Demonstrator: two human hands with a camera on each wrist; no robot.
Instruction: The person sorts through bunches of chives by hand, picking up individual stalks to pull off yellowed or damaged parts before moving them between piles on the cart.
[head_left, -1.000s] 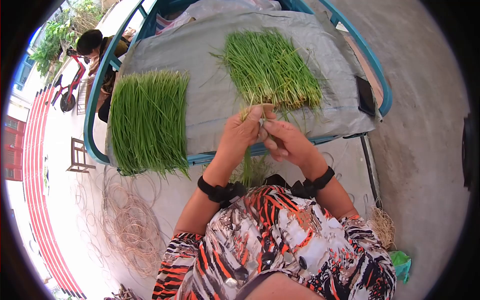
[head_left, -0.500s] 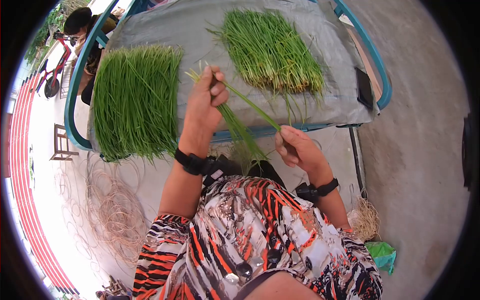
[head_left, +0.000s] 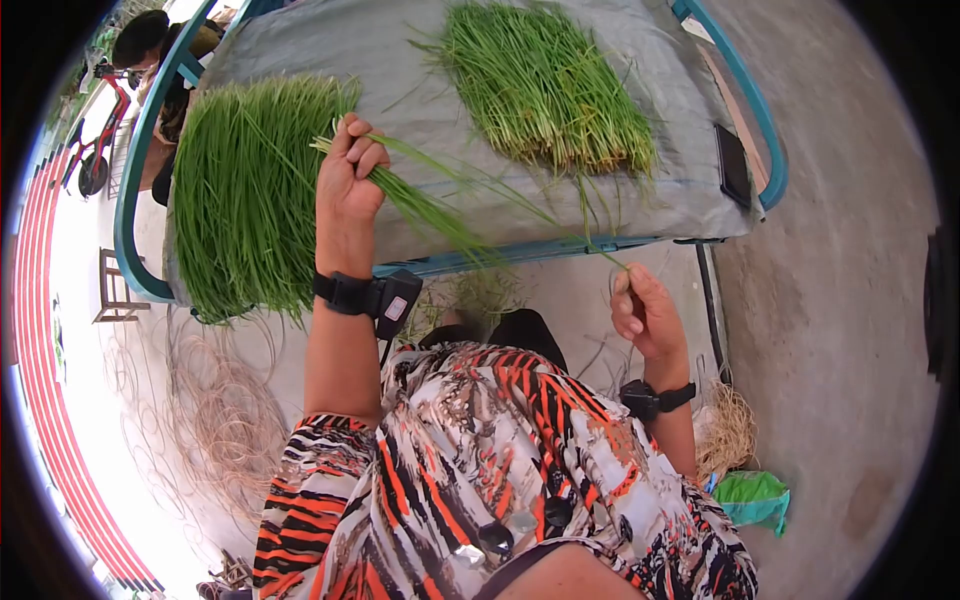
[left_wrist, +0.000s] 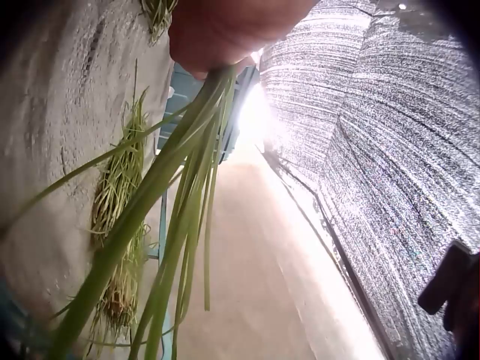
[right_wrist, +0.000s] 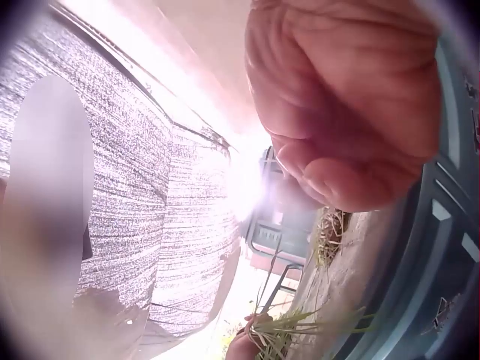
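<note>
In the head view my left hand (head_left: 350,175) grips a small bunch of green chives (head_left: 425,210) by its pale root ends, and the blades slant down to the right. My right hand (head_left: 652,310), lower and beyond the cart's front edge, pinches the tip of one thin chive blade (head_left: 608,256) that stretches across from the left hand. Long blades (left_wrist: 180,172) hang below the left fist in the left wrist view. Just behind my left hand lies a wide pile of chives (head_left: 245,190); a second pile (head_left: 545,90) is farther right.
Both piles rest on a grey sheet (head_left: 400,60) over a cart with blue rails (head_left: 775,150). A dark phone (head_left: 733,165) lies at its right corner. Coiled strands (head_left: 225,410), a wooden stool (head_left: 118,285) and a green bag (head_left: 752,498) are on the floor. Another person (head_left: 145,45) is at far left.
My hands have parted: the left carried the bunch up and left toward the left pile, while the right drew away to the lower right with a blade between its fingertips.
</note>
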